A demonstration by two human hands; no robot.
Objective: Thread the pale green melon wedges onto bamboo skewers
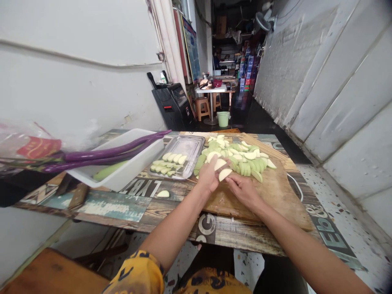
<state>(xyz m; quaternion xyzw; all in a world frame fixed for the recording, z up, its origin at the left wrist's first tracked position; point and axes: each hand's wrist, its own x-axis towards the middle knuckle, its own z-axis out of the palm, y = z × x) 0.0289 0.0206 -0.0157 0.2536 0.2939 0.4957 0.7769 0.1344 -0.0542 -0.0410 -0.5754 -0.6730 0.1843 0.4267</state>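
My left hand [210,173] is closed around a pale half-moon vegetable slice [219,164] above the cutting board [275,200]. My right hand [245,190] is pinched at the lower edge of another pale slice [225,174], close to the left fingers. Whether a skewer runs through these slices is hidden. Behind both hands, a heap of green-skinned slices [245,157] covers the far part of the board. Left of my left hand, a clear plastic tray [191,147] holds rows of similar slices [168,165]. One loose slice [163,194] lies on the table nearer me.
A white bin [122,179] at the left has long purple eggplants [104,153] across it and a green vegetable [110,170] inside. Thin wooden sticks [266,148] lie behind the board. A cleaver-like handle [79,196] rests at the table's left. Beyond stands a black speaker-like box [174,106].
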